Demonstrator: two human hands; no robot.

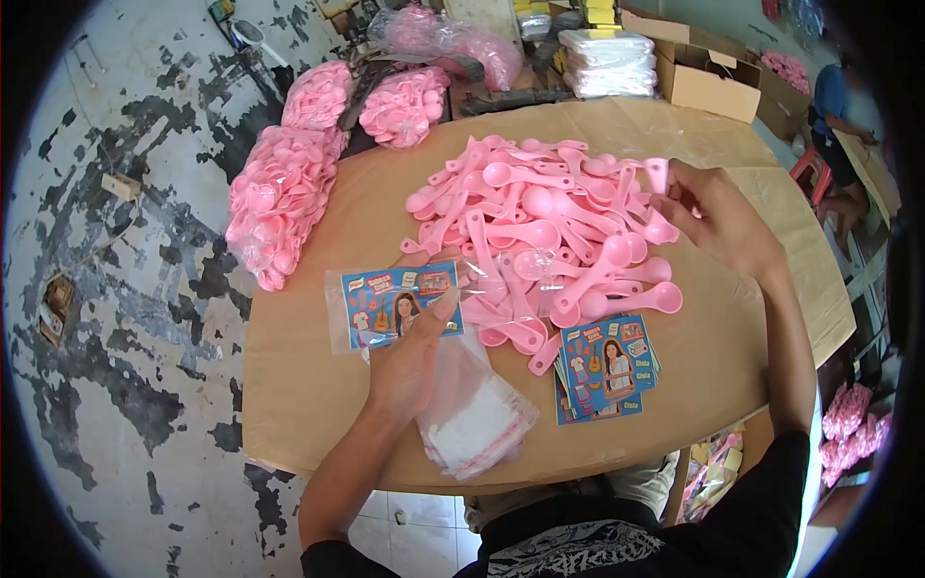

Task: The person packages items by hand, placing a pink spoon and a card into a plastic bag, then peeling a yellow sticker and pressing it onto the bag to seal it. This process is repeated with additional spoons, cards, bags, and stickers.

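The left hand [409,361] pinched a clear bag [336,323] holding a card [400,306], just near-left of the spoon pile [540,231]. The right hand [718,217], well apart, gripped one spoon [657,173], mostly hidden by its fingers.

spoon pile [544,226] ctr table [308,405], card stack [607,366] in front, bagged spoons [279,193] left

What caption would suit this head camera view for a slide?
Left hand holds a bagged blue card; right hand holds a pink spoon above the spoon pile.
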